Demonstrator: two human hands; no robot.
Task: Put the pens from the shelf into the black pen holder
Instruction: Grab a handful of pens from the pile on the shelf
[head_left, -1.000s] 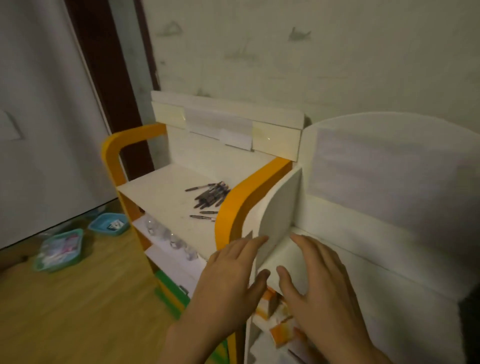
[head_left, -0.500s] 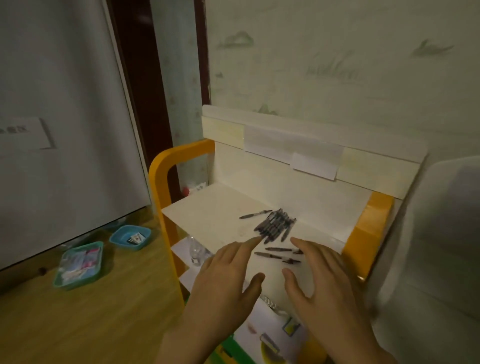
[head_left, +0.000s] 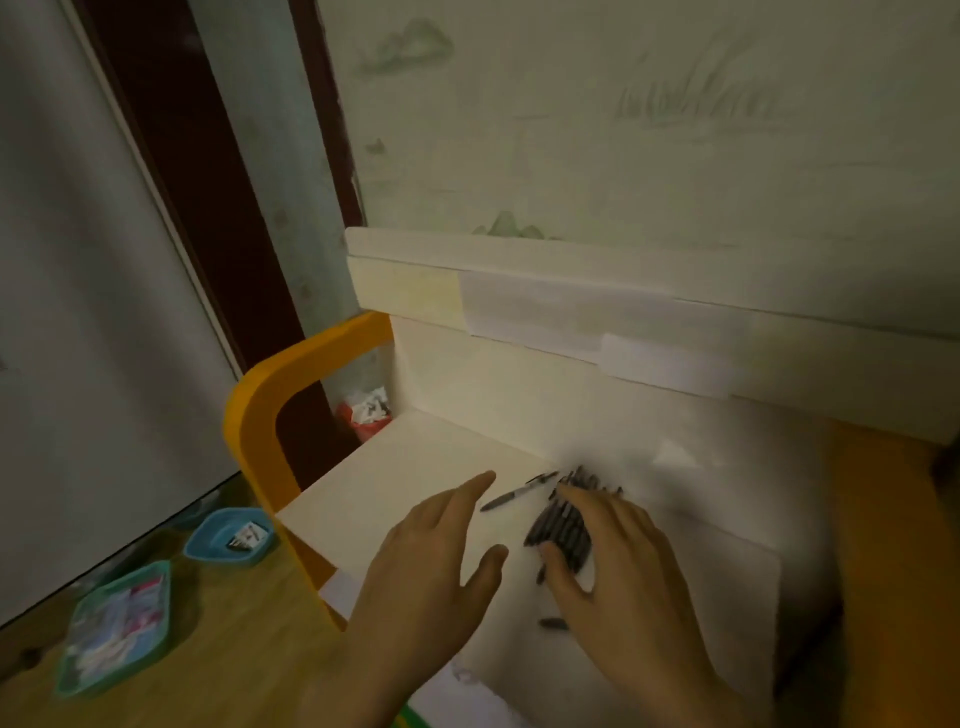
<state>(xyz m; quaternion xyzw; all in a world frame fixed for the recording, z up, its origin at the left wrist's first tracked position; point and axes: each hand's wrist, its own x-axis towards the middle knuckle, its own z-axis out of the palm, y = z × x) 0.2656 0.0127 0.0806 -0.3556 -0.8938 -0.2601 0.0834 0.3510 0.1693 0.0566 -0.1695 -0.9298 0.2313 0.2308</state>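
From my head view, I have drawn much closer to the shelf (head_left: 415, 483) than half a second ago, and its white top now fills the middle of what I see. My right hand (head_left: 618, 566) has moved forward onto the bundle of pens (head_left: 558, 525): the fingers lie spread over the dark barrels and the thumb sits against their near end. The blur keeps me from telling whether I truly grip them yet. My left hand (head_left: 431, 566) hovers flat and relaxed over the white board, fingers straight, holding nothing. A single pen (head_left: 517, 491) lies loose just past my left fingertips, between my two hands and apart from the bundle. Another pen end (head_left: 553, 622) shows just left of my right wrist. Earlier both hands hung short of the pens. Far to the left of my left hand, on the wooden floor (head_left: 223, 639), sit a blue tray (head_left: 228, 538) and a green tray (head_left: 119, 629). The black pen holder is out of sight.
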